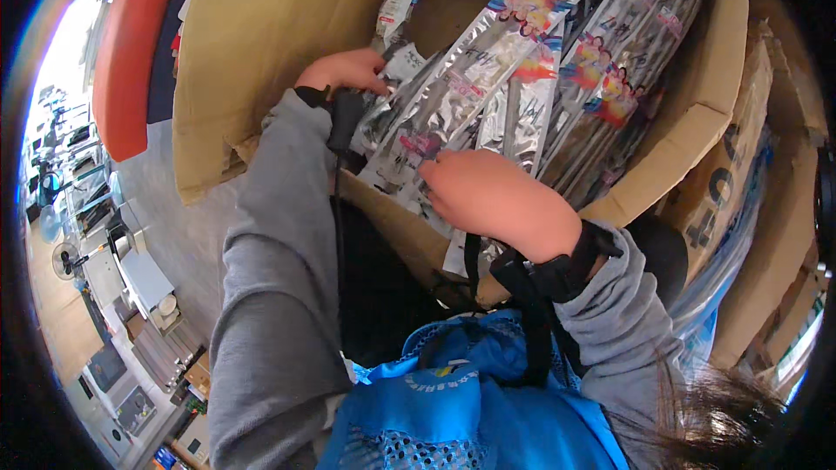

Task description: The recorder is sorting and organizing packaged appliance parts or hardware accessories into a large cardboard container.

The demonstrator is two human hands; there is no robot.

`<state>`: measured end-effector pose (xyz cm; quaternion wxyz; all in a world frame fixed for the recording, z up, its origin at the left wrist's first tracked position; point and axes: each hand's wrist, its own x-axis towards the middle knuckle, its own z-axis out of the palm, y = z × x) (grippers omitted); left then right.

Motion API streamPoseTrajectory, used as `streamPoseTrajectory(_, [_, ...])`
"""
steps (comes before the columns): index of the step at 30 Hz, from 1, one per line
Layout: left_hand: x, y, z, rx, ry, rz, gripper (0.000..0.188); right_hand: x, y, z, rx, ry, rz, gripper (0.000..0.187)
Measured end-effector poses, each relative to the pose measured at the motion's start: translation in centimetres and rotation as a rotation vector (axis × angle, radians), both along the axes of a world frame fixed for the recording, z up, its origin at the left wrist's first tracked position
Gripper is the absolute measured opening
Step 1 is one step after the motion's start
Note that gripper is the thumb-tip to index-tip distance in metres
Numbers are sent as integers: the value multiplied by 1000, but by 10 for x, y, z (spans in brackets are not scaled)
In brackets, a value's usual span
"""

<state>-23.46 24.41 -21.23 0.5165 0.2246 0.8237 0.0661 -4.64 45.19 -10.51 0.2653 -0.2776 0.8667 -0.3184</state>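
Note:
A large open cardboard box (270,43) stands in front of me, filled with long, narrow, shiny plastic packets (470,78). They lie in bundles, slanting from near left to far right, some with colourful printed bands. At the box's near left corner, my left hand (348,71) has its fingers bent onto the near ends of the packets. My right hand (498,196) reaches over the near wall, its fingers curled against the same bundle; its palm side is hidden. Both wrists wear black straps. A thicker packet bundle (644,35) lies along the box's right side.
Flattened cardboard and another carton (723,200) with blue plastic wrapping stand at the right. On the left are an orange-red padded object (139,52), grey floor (187,218), and a distant cluttered work area with a fan (66,259).

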Motion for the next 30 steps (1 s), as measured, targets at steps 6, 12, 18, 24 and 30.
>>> streamPoseTrajectory(6, [46, 41, 5, 145, 22, -198, 37, -7, -7, -8, -91, 156, -133, 18])
streamPoseTrajectory(12, [63, 41, -11, 169, 60, -352, 34, -15, -22, -23, -112, 358, -201, 18])
streamPoseTrajectory(18, [40, 16, -36, 22, 187, -15, 40, -10, -27, -24, 19, 235, -99, 20])
streamPoseTrajectory(24, [6, -44, -94, -211, 690, -45, 53, -6, -16, -17, 25, 181, -86, 18])
streamPoseTrajectory(30, [-12, -58, -134, -198, 276, 162, 33, -5, -17, -9, 91, 131, -65, 15])
